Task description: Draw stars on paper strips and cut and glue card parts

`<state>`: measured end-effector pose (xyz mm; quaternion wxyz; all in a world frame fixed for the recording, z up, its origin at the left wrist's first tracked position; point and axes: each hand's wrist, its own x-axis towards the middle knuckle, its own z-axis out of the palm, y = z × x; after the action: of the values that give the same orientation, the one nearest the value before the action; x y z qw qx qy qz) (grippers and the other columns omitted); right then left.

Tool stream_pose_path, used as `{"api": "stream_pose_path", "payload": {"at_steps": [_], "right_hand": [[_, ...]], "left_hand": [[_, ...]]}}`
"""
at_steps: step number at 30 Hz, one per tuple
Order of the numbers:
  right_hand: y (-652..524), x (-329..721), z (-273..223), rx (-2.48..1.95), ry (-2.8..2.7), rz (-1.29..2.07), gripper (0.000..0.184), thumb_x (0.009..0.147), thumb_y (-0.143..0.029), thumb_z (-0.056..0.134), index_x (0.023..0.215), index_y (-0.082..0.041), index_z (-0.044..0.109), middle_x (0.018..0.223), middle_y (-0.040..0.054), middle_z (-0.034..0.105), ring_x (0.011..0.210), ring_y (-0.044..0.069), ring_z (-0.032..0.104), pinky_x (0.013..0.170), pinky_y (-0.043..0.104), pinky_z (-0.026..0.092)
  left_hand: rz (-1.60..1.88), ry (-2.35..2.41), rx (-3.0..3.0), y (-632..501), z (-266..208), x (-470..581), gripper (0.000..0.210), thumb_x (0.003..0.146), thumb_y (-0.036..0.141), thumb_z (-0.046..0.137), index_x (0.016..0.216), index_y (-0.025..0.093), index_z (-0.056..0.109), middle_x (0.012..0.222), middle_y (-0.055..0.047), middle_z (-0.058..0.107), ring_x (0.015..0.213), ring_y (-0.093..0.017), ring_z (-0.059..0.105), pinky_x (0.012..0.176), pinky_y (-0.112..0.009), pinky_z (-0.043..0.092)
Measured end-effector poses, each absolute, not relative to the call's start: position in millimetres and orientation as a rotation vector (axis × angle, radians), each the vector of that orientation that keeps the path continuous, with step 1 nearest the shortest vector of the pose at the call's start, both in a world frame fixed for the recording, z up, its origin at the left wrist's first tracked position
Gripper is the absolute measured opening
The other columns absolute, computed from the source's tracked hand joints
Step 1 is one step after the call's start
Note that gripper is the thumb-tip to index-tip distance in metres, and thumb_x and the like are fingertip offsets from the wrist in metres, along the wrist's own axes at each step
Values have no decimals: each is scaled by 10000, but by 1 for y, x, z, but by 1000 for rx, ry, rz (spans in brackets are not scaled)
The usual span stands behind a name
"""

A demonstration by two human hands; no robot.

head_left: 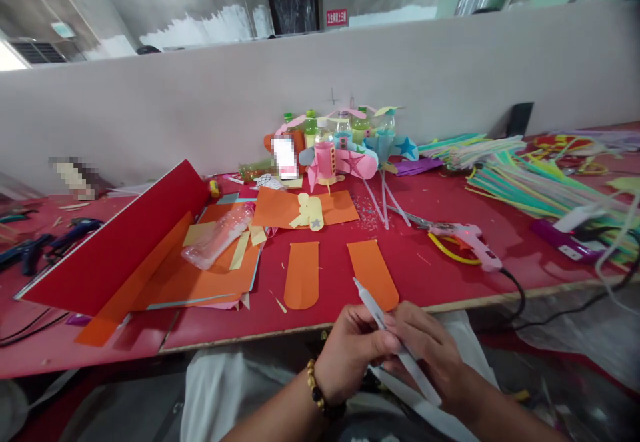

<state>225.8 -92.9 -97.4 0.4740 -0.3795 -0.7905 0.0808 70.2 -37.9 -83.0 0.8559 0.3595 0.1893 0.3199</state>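
A slim white pen point(411, 362) slants between my hands in front of the table edge, its narrow tip pointing up and away to the left. My left hand point(353, 349), with a beaded bracelet at the wrist, pinches the pen between thumb and fingers. Closed around the pen from the other side is my right hand point(433, 355); its fingertips meet my left thumb. Just beyond the pen tip lies an orange paper strip point(373, 269) with one rounded end. A similar orange strip point(302, 275) lies to its left. Behind them, a pale yellow paper cutout point(309, 212) rests on an orange sheet point(270, 209).
Bottle-and-paper airplanes point(325, 159) stand at the back against a partition point(200, 109). A pink glue gun point(470, 239) and scissors point(410, 219) lie right, before colored strips point(530, 189). Left are a plastic bottle point(217, 239), orange sheets point(200, 285) and a slanted red board point(125, 242).
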Motion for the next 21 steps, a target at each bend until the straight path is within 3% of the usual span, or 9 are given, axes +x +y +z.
{"api": "stream_pose_path", "payload": {"at_steps": [3, 7, 9, 11, 16, 21], "right_hand": [[-84, 225, -87, -923, -1999, 184, 537, 872, -188, 564, 1391, -173, 428, 975, 102, 641, 840, 204, 604, 729, 347, 529], [-75, 235, -89, -907, -1963, 61, 526, 860, -116, 533, 1375, -184, 451, 912, 78, 664, 827, 201, 629, 714, 334, 534], [-68, 245, -97, -947, -1860, -81, 528, 837, -77, 546, 1348, -191, 479, 987, 92, 674, 924, 223, 638, 792, 365, 534], [-60, 255, -106, -1032, -1742, -98, 507, 824, -24, 538, 1300, -199, 514, 1056, 91, 674, 985, 224, 640, 849, 378, 527], [-45, 265, -115, -1121, -1533, 25, 342, 853, -23, 511, 1132, -209, 579, 1029, 65, 687, 870, 184, 676, 802, 359, 542], [-44, 262, -113, -1151, -1475, 186, 250, 879, -73, 510, 1070, -221, 570, 1030, 61, 679, 870, 188, 672, 779, 363, 549]], "left_hand": [[740, 409, 838, -41, -82, 71, 302, 645, 356, 822, 724, 96, 688, 660, -26, 610, 592, -84, 523, 589, -199, 407], [786, 466, 1075, -41, -87, 69, 318, 820, 417, 662, 785, 103, 705, 629, -19, 565, 547, -67, 468, 549, -191, 374], [814, 546, 1277, -39, -86, 67, 301, 878, 385, 596, 838, 114, 722, 670, -39, 592, 590, -86, 509, 584, -205, 402], [863, 640, 1498, -34, -82, 63, 262, 905, 343, 563, 901, 140, 730, 756, -63, 648, 697, -122, 577, 672, -227, 445], [900, 848, 2066, 5, -50, 54, 226, 932, 284, 509, 1002, 197, 706, 931, -54, 694, 900, -163, 604, 832, -274, 467], [573, 806, 2699, 95, -37, 93, 344, 949, 243, 424, 1259, 152, 546, 1305, -98, 566, 1212, -206, 498, 1049, -344, 388]]}}
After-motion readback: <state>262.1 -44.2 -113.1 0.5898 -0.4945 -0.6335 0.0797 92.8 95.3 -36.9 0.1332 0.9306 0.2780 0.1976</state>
